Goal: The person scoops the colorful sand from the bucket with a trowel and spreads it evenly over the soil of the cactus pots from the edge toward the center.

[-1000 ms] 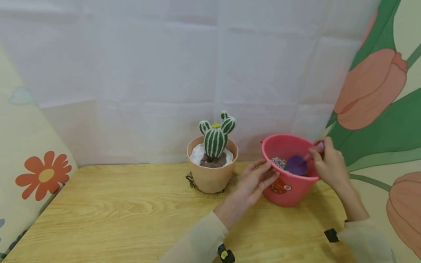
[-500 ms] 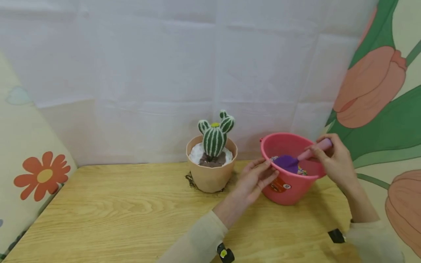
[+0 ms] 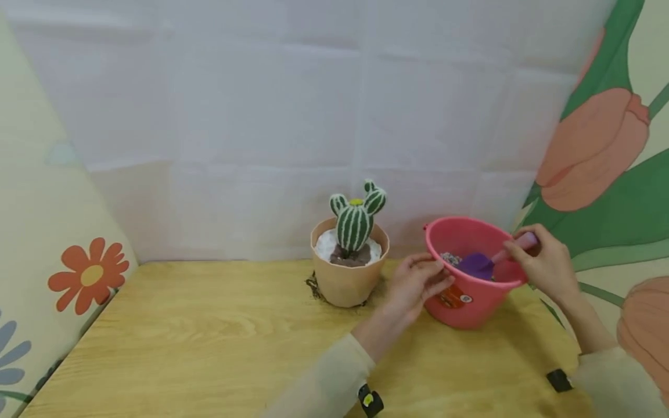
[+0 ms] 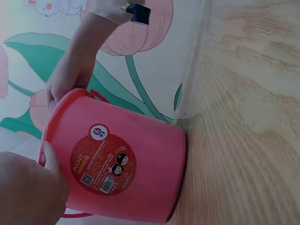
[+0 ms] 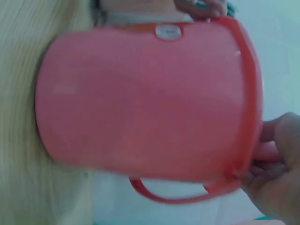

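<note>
Head view: left hand grips round pink plastic bucket; right hand grasps purple plastic scoop. We judge this scooping; next calls for a level lift.

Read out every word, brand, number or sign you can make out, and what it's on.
"BUCKET": on the round red label on the pink bucket, in the left wrist view.
Smaller characters on that label: too small to read.
White round mark at the label's edge: symbol and lettering too small; blurred in the right wrist view.
QR code and barcode on the label: no legible digits.
</note>
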`<state>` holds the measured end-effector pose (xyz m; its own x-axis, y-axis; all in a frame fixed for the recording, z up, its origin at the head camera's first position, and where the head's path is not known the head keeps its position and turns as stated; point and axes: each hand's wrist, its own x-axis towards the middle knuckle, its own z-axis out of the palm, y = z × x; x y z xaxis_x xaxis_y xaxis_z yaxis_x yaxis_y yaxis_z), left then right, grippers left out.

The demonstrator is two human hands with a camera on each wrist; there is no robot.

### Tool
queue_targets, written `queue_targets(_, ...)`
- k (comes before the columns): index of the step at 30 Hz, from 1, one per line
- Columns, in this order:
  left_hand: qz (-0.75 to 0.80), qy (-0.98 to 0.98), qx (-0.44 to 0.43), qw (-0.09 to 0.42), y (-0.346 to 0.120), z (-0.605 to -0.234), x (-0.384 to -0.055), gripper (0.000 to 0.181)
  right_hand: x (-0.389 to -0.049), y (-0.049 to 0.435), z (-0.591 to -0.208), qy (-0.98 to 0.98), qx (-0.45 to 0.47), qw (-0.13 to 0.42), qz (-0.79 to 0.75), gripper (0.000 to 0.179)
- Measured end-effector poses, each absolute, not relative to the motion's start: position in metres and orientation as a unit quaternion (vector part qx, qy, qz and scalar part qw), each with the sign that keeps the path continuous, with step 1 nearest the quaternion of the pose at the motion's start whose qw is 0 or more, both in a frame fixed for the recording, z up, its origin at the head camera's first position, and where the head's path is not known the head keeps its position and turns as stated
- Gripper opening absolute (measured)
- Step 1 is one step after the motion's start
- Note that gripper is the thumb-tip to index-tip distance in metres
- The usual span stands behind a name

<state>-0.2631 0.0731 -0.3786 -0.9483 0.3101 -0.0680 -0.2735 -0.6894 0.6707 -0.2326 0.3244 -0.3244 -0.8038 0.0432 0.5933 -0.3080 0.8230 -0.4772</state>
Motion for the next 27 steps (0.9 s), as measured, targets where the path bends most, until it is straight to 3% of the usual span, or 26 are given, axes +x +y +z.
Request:
queue_targets(6, 0.926, 0.328, 0.01, 0.187, 0.076, -0.379, -0.265, 0.021, -0.246, 0.341, -0.284, -0.96, 0.118, 0.146, 0.21, 0.027)
queue_targets(9, 0.928, 0.311, 0.005, 0.207, 0.077, -0.381, -0.268, 0.025, -0.257, 0.342, -0.261, -0.968, 0.175, 0.05, 0.174, 0.017)
queue_targets(16, 0.935, 0.287, 0.007, 0.208, 0.072, -0.382, -0.278, 0.029, -0.288, 0.319, -0.23, -0.955, 0.248, -0.131, 0.098, 0.008)
queue_targets(18, 0.936, 0.286, 0.003, 0.204, 0.071, -0.383, -0.279, 0.03, -0.296, 0.31, -0.232, -0.955, 0.252, -0.146, 0.049, 0.006)
queue_targets(22, 0.937, 0.281, 0.001, 0.207, 0.071, -0.385, -0.279, 0.025, -0.303, 0.301, -0.245, -0.956, 0.255, -0.123, -0.072, 0.032)
queue_targets(27, 0.937, 0.273, 0.013, 0.218, 0.078, -0.386, -0.277, 0.025, -0.298, 0.305, -0.258, -0.953, 0.237, -0.1, -0.158, 0.032)
